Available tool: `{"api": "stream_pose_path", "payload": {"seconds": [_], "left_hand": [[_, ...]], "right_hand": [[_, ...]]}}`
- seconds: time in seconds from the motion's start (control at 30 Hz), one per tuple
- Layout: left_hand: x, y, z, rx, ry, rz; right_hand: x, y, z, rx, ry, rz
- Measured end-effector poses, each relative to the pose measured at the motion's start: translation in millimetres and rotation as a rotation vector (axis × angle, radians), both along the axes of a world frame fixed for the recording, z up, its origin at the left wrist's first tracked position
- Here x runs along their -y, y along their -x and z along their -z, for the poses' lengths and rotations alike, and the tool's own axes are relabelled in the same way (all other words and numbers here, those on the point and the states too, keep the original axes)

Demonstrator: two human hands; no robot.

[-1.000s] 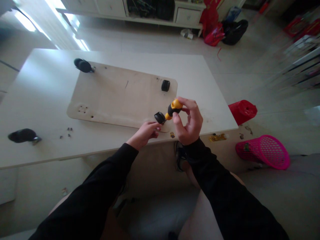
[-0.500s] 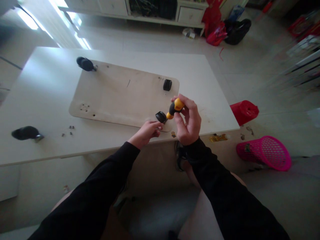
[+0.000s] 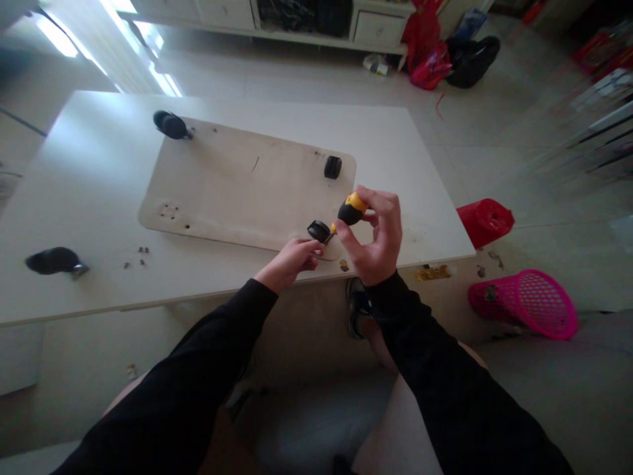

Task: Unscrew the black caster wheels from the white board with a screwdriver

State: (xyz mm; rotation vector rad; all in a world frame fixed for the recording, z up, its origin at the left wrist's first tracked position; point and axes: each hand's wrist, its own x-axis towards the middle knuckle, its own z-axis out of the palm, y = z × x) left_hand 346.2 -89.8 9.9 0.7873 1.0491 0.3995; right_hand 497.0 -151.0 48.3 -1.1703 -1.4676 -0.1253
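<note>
A pale plywood board point(image 3: 237, 185) lies flat on the white table point(image 3: 99, 277). My right hand point(image 3: 378, 237) is closed round a stubby yellow-and-black screwdriver point(image 3: 349, 211), its tip angled down toward a black caster wheel point(image 3: 318, 230) at the board's near right corner. My left hand point(image 3: 291, 258) is curled with its fingertips at the base of that caster. Another black caster point(image 3: 332, 166) stands at the board's far right corner, and a third black caster point(image 3: 171, 125) lies at its far left corner.
A loose black caster point(image 3: 54, 260) lies on the table at the left, with several small screws point(image 3: 138, 254) nearby. On the floor to the right are a red bag point(image 3: 484, 221) and a tipped pink mesh basket point(image 3: 529, 303). A white cabinet point(image 3: 297, 20) stands beyond.
My right hand has turned on the screwdriver handle, its fingers shifting round it. The left hand stays at the caster. The view drifted slightly.
</note>
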Motion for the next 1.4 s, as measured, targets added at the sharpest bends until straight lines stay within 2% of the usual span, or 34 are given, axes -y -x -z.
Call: {"api": "stream_pose_path", "payload": {"seconds": [0.1, 0.33, 0.53, 0.77, 0.93, 1.2, 1.4], "left_hand": [[0.3, -0.3, -1.5, -0.011, -0.003, 0.006], [0.1, -0.5, -0.7, 0.000, -0.006, 0.016], [0.0, -0.3, 0.5, 0.000, 0.000, 0.015], [-0.1, -0.6, -2.7, -0.022, 0.009, 0.013], [-0.2, -0.3, -2.9, -0.016, 0.006, 0.009], [1.2, -0.8, -2.4, -0.023, 0.001, 0.016], [1.0, -0.2, -2.0, -0.018, -0.015, 0.023]], "right_hand": [[-0.4, 0.7, -1.0, -0.008, -0.034, 0.034], [4.4, -1.0, 2.4, -0.066, 0.055, -0.163], [0.9, -1.8, 5.3, -0.069, 0.041, -0.044], [2.5, -2.2, 5.8, -0.088, 0.067, -0.116], [-0.1, -2.8, 3.8, -0.067, 0.026, -0.009], [1.3, -2.5, 5.2, -0.110, 0.032, -0.083], [-1.4, -3.7, 4.7, -0.052, -0.012, -0.017]]}}
